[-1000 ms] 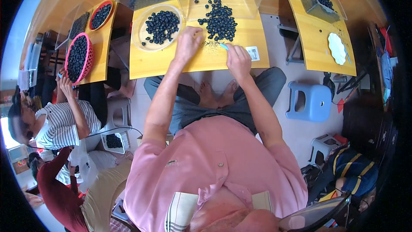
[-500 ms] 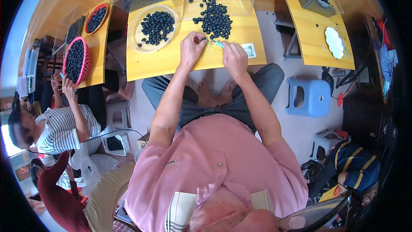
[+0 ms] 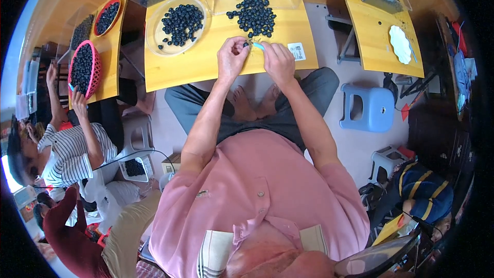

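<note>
Top centre of frame, on the yellow surface (image 3: 206,64): left hand (image 3: 231,56) pinching a dark berry (image 3: 246,45), right hand (image 3: 278,61) prob. closed on a light-blue tool (image 3: 258,46), berry pile (image 3: 252,13) just above.

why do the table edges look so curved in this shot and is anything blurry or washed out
Head view: the fisheye lens bends straight lines, so the yellow wooden table bows toward the black rim. The middle is sharp: the left hand, right hand and loose dark berries read clearly. The far left edge is overexposed to white, and the clear plastic tray shows only faint glare.
</note>
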A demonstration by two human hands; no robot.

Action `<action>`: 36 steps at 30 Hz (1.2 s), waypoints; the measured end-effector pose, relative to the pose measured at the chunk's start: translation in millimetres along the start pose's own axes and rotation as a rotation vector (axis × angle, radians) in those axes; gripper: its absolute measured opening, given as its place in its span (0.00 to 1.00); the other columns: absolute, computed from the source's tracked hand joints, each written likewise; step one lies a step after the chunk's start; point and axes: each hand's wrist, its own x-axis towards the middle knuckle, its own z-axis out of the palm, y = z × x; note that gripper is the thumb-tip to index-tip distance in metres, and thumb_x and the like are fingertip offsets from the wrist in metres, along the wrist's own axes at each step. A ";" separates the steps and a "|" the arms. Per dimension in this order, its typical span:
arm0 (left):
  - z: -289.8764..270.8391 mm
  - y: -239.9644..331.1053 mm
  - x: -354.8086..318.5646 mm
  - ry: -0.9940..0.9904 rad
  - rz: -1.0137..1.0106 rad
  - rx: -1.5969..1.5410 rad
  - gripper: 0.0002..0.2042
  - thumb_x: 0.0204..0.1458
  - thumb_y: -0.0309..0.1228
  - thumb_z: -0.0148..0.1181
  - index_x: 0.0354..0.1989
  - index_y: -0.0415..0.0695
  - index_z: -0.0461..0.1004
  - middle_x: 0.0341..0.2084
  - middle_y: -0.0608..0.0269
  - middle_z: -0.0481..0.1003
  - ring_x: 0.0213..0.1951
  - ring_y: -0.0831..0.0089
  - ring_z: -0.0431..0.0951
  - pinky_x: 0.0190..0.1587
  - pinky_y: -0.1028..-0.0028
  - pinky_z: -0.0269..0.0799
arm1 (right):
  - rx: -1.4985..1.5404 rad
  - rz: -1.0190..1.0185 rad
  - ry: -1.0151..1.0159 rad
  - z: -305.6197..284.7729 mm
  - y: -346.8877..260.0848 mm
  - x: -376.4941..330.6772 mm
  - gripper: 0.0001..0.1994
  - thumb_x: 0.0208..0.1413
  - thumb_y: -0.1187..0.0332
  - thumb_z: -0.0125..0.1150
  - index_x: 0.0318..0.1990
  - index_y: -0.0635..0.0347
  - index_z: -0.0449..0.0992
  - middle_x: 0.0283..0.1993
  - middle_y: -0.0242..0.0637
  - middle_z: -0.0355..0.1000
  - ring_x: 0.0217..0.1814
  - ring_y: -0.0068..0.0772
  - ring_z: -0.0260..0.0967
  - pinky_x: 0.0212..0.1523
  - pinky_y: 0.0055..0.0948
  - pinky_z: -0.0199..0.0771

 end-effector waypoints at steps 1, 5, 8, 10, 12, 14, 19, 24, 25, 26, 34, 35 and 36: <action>-0.2 -0.2 -0.1 -0.003 0.027 0.023 0.12 0.57 0.20 0.70 0.49 0.37 0.79 0.37 0.67 0.80 0.37 0.83 0.78 0.43 0.80 0.77 | 0.010 -0.018 -0.006 -0.9 -0.4 0.8 0.11 0.56 0.73 0.67 0.46 0.58 0.82 0.32 0.35 0.71 0.37 0.39 0.73 0.40 0.39 0.75; 1.3 1.6 -2.0 -0.001 0.033 0.016 0.13 0.57 0.19 0.70 0.50 0.37 0.79 0.37 0.66 0.80 0.38 0.82 0.78 0.44 0.80 0.78 | 0.017 -0.045 -0.027 -3.0 -0.9 2.4 0.11 0.56 0.73 0.66 0.47 0.59 0.82 0.32 0.35 0.71 0.37 0.38 0.74 0.40 0.39 0.75; 1.6 4.4 -3.0 -0.016 0.062 0.015 0.14 0.57 0.18 0.70 0.51 0.37 0.79 0.38 0.66 0.80 0.38 0.82 0.78 0.45 0.79 0.78 | 0.015 -0.072 -0.035 -3.5 -0.4 2.7 0.11 0.56 0.72 0.66 0.47 0.59 0.82 0.32 0.35 0.71 0.37 0.39 0.74 0.40 0.39 0.75; 1.6 5.3 -3.5 -0.015 0.065 0.016 0.14 0.57 0.18 0.69 0.51 0.38 0.79 0.38 0.66 0.80 0.38 0.82 0.78 0.45 0.79 0.78 | 0.005 -0.081 -0.045 -4.3 -0.9 2.8 0.11 0.56 0.72 0.65 0.47 0.59 0.82 0.32 0.35 0.71 0.37 0.39 0.74 0.40 0.39 0.75; 1.8 5.1 -4.0 -0.015 0.068 0.017 0.14 0.57 0.18 0.69 0.52 0.38 0.79 0.39 0.66 0.79 0.38 0.82 0.78 0.45 0.79 0.78 | 0.000 -0.075 -0.053 -4.6 -1.4 3.1 0.11 0.56 0.72 0.65 0.47 0.59 0.82 0.32 0.35 0.71 0.37 0.39 0.74 0.40 0.39 0.75; 2.0 4.0 -3.9 -0.012 0.074 0.001 0.15 0.57 0.17 0.69 0.52 0.38 0.78 0.38 0.66 0.79 0.38 0.82 0.78 0.45 0.79 0.78 | -0.005 -0.068 -0.061 -4.3 -2.0 3.1 0.11 0.56 0.72 0.65 0.47 0.59 0.82 0.32 0.35 0.71 0.37 0.39 0.74 0.40 0.39 0.75; 1.1 -0.1 -3.3 -0.019 0.081 -0.022 0.15 0.57 0.15 0.68 0.51 0.37 0.78 0.38 0.64 0.80 0.38 0.80 0.79 0.45 0.78 0.79 | -0.012 -0.075 -0.056 -2.2 -1.8 2.4 0.13 0.54 0.74 0.64 0.48 0.59 0.82 0.32 0.35 0.71 0.36 0.39 0.74 0.39 0.39 0.75; 0.5 2.0 -3.8 -0.024 0.063 -0.078 0.16 0.56 0.15 0.67 0.52 0.37 0.76 0.39 0.62 0.80 0.38 0.79 0.81 0.45 0.78 0.80 | -0.017 -0.065 -0.075 -0.4 0.5 1.1 0.14 0.52 0.75 0.64 0.48 0.58 0.82 0.32 0.35 0.70 0.36 0.38 0.74 0.38 0.39 0.76; 0.3 2.0 -3.5 -0.028 0.048 -0.082 0.16 0.56 0.15 0.67 0.52 0.37 0.75 0.39 0.62 0.80 0.39 0.80 0.81 0.45 0.78 0.80 | -0.021 -0.059 -0.081 -0.3 0.4 0.9 0.15 0.52 0.75 0.64 0.48 0.58 0.82 0.32 0.35 0.70 0.37 0.38 0.74 0.38 0.38 0.76; 0.2 2.0 -3.2 -0.032 0.033 -0.086 0.16 0.57 0.14 0.67 0.52 0.37 0.74 0.39 0.62 0.80 0.39 0.80 0.80 0.45 0.78 0.79 | -0.022 -0.058 -0.082 -0.2 0.5 0.8 0.15 0.52 0.75 0.64 0.48 0.58 0.82 0.32 0.35 0.70 0.37 0.38 0.74 0.38 0.38 0.76; -7.0 -4.8 0.2 0.021 0.020 -0.216 0.13 0.57 0.16 0.69 0.50 0.36 0.79 0.40 0.64 0.79 0.40 0.80 0.80 0.46 0.79 0.78 | -0.080 0.015 -0.083 0.6 -0.4 4.3 0.14 0.51 0.74 0.64 0.47 0.57 0.82 0.32 0.35 0.70 0.37 0.38 0.74 0.39 0.37 0.78; -8.1 -4.9 1.1 0.018 0.070 -0.108 0.12 0.57 0.18 0.70 0.49 0.36 0.81 0.41 0.64 0.78 0.41 0.80 0.80 0.46 0.79 0.78 | -0.079 0.012 -0.079 0.8 -0.5 5.2 0.14 0.51 0.74 0.64 0.47 0.57 0.82 0.32 0.35 0.70 0.37 0.38 0.74 0.39 0.37 0.78; -8.0 -2.8 1.5 0.019 0.075 -0.107 0.12 0.57 0.18 0.70 0.49 0.36 0.81 0.41 0.64 0.78 0.41 0.80 0.80 0.46 0.79 0.78 | -0.075 0.009 -0.069 1.9 0.7 4.2 0.13 0.52 0.74 0.64 0.47 0.58 0.82 0.32 0.35 0.70 0.37 0.38 0.74 0.39 0.38 0.77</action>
